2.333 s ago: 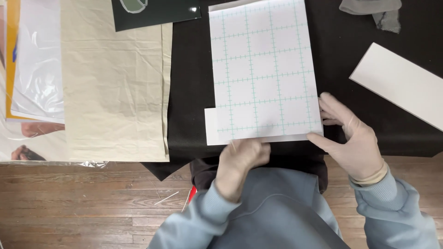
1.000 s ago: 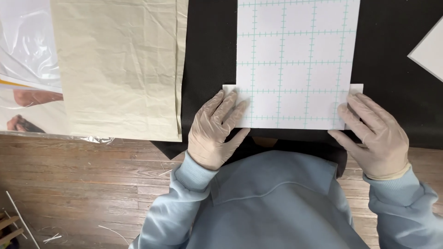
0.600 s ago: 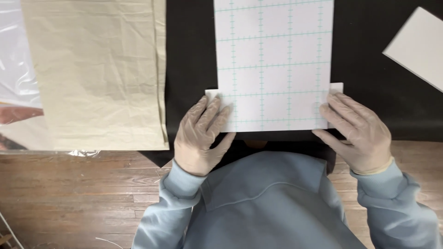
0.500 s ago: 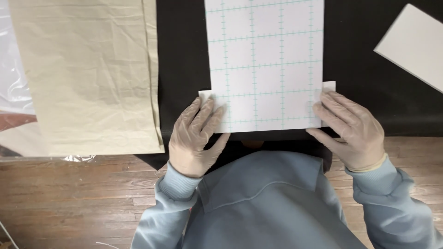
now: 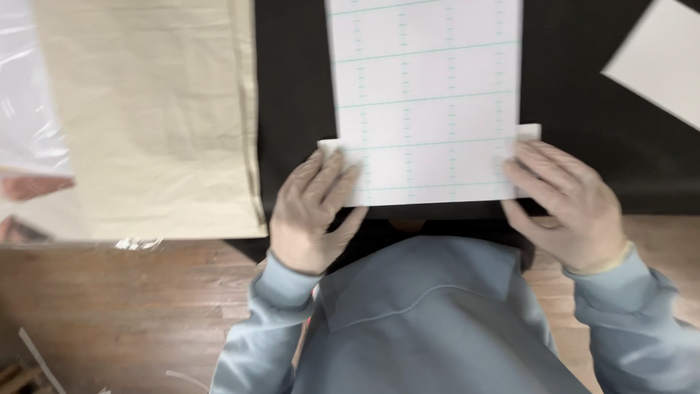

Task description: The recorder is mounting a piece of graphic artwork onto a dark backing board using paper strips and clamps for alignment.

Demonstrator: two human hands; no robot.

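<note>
At the six o'clock edge of the black surface [image 5: 292,109], the left hand [image 5: 313,211] and right hand [image 5: 565,204] press spread fingers on the grid sheet [image 5: 426,102]'s near corners; even, flat pressure should keep it square.

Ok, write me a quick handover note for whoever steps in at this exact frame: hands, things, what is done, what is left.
Left hand: gloved, flat on the near left corner of the white sheet with a green grid.
Right hand: gloved, flat on its near right corner.
The sheet lies on the black table cover, over a slightly wider white sheet whose corners stick out at both sides.
Beige paper lies to the left, a plain white card to the far right.
Done: gridded sheet placed and held down.
Left: near edges are not flush, so alignment looks unfinished.
</note>
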